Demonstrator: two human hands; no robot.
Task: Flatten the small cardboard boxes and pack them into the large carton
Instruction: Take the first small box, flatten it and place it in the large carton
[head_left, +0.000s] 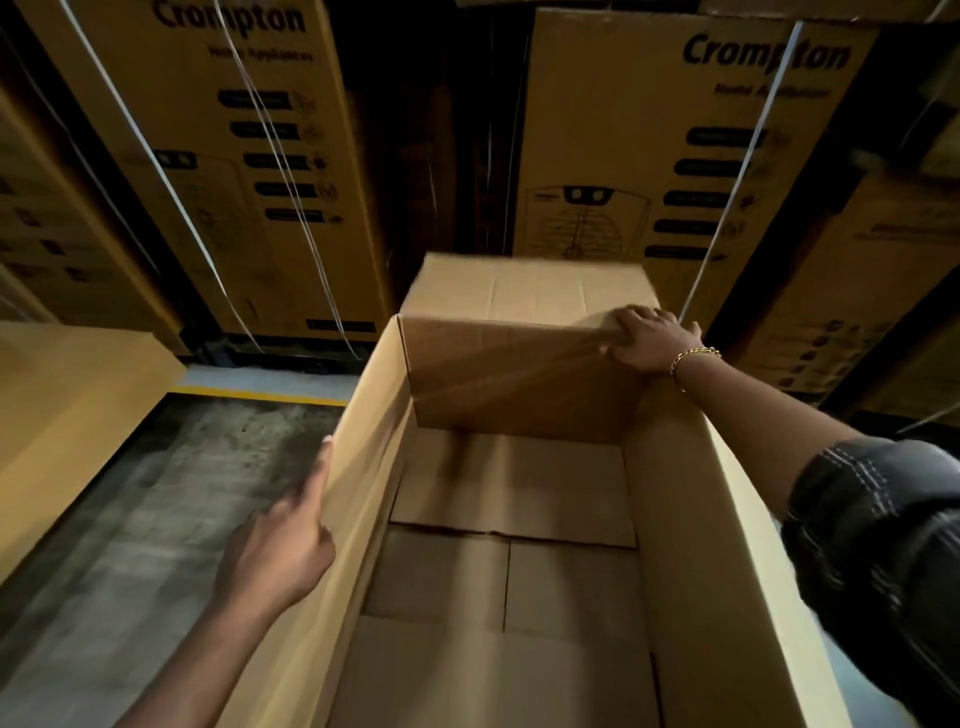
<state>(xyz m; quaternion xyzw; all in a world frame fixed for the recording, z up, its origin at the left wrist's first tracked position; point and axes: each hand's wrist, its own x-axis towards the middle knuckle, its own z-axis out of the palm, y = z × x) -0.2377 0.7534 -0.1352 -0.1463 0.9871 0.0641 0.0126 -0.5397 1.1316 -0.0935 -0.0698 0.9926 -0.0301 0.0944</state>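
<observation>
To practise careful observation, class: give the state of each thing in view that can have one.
large carton: upright, top open, only flat cardboard showing at the bottom.
far flap: folded outward.
left hand: index finger straight against the carton's left wall.
right hand: laid over the far rim; grip unclear.
Crompton cartons: closed, strapped.

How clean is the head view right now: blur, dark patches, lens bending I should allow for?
Head view: dim warehouse light, with a diagonal shadow across the far wall of the large carton; motion blur smears the concrete floor, the left hand and the right hand; wide-angle bending splays the stacked printed boxes outward; no glare.
</observation>
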